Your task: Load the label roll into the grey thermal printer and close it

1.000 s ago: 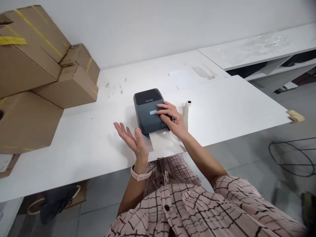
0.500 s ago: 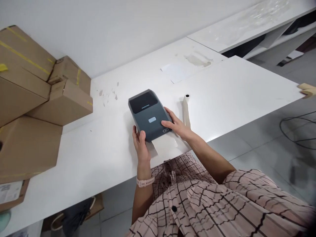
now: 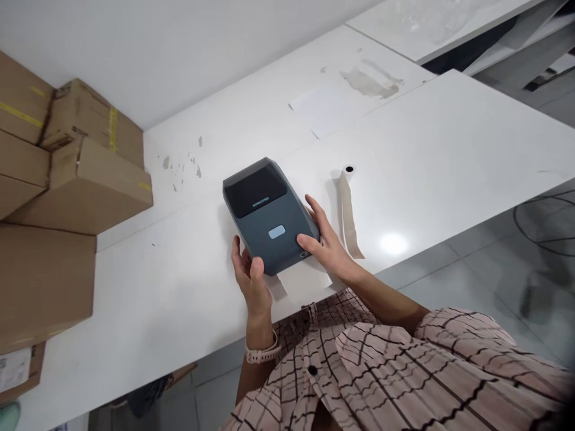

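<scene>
A dark blue-grey label printer (image 3: 265, 242) with a black window and a pale oblong button is held between my two hands just over the white table. My left hand (image 3: 252, 278) grips its left front side, thumb near the front corner. On the opposite side, my right hand (image 3: 330, 245) has its thumb over the top edge and fingers along the flank, partly hidden. A strip of white paper (image 3: 305, 281) lies under the printer's front edge, toward my body. Right of my right hand stands a small paper roll (image 3: 349, 170) with an unrolled tail trailing toward me.
Cardboard boxes (image 3: 103, 179) with yellow tape are stacked at the left against the wall. White sheets (image 3: 321, 111) lie near the back of the table (image 3: 431, 161). The table's front edge runs close to my body. A black cable (image 3: 539, 239) is on the floor at right.
The view has shifted, with the boxes now further left. The printer looks slightly larger and nearer in view, still between both hands. More of the paper roll's tail shows.
</scene>
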The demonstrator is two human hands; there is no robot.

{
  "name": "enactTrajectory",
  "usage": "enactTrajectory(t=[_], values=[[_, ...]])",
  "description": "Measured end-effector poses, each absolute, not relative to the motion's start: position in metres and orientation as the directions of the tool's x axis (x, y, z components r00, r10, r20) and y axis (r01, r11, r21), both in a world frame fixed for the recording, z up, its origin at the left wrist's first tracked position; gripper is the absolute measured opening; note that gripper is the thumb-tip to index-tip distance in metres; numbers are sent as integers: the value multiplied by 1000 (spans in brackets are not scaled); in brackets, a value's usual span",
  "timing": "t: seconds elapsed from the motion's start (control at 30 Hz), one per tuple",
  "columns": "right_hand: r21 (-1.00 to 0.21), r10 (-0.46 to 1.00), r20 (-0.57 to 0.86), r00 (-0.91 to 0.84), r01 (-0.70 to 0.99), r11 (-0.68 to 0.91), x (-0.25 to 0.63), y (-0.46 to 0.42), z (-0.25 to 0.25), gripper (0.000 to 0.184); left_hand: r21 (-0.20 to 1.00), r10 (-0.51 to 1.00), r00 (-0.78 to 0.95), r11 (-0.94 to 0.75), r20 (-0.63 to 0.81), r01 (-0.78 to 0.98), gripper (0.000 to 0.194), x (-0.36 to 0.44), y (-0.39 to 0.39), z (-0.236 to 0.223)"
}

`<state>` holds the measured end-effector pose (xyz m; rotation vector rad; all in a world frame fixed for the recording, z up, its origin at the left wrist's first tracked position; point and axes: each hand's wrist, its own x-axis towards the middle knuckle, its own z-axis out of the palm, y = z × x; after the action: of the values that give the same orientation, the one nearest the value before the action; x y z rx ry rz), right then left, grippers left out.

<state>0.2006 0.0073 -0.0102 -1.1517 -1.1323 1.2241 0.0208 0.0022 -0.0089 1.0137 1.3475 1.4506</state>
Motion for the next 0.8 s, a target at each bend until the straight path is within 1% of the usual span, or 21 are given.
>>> enactTrajectory(t=[0.07, 0.17, 0.2, 0.27, 0.3, 0.33, 0.37, 0.4, 0.47, 0.53, 0.63, 0.7, 0.73, 0.8], values=[[-997, 1000, 4, 5, -80, 5, 201, 8, -11, 93, 998, 963, -267, 3, -21, -68, 91, 20, 3, -8], [-994, 1000, 17, -23, -105, 14, 202, 10, -12, 93, 999, 968, -248, 35, -41, -32, 84, 21, -5, -7], [-993, 999, 24, -22, -116, 21, 202, 11, -12, 95, 999, 958, -285, 27, -21, 18, 81, 22, -12, -8], [-991, 1000, 26, -8, -131, 25, 201, 12, -13, 97, 988, 901, -428, 0, 68, 155, 72, 23, -30, -11], [-990, 1000, 19, 4, -138, 20, 200, 12, -13, 98, 978, 870, -482, 4, 100, 210, 63, 24, -41, -13], [-989, 1000, 11, 14, -145, 12, 199, 13, -14, 99, 972, 869, -487, 30, 90, 235, 53, 25, -51, -15], [-989, 1000, 4, 21, -150, 7, 198, 13, -14, 100, 970, 898, -438, 78, 32, 229, 46, 26, -60, -16], [-988, 1000, 4, 26, -153, 8, 197, 13, -14, 100, 969, 936, -346, 140, -62, 205, 46, 27, -67, -17], [-988, 999, 16, 33, -153, 21, 196, 13, -14, 101, 951, 961, -111, 269, -254, 151, 53, 28, -74, -14], [-987, 999, 29, 42, -154, 35, 196, 14, -13, 102, 932, 933, 38, 356, -359, 68, 54, 31, -72, -5], [-986, 998, 29, 52, -164, 37, 196, 13, -13, 103, 899, 906, 130, 418, -402, -131, 51, 38, -65, 10], [-988, 999, 31, 39, -150, 36, 195, 12, -13, 102, 886, 913, 133, 407, -386, -223, 50, 43, -63, 14], [-991, 999, 44, 30, -128, 48, 195, 11, -12, 99, 893, 922, 116, 386, -369, -233, 49, 44, -63, 12], [-991, 990, 131, 50, -21, 132, 195, 9, -7, 88, 929, 943, 58, 332, -327, -166, 49, 44, -65, 2]])
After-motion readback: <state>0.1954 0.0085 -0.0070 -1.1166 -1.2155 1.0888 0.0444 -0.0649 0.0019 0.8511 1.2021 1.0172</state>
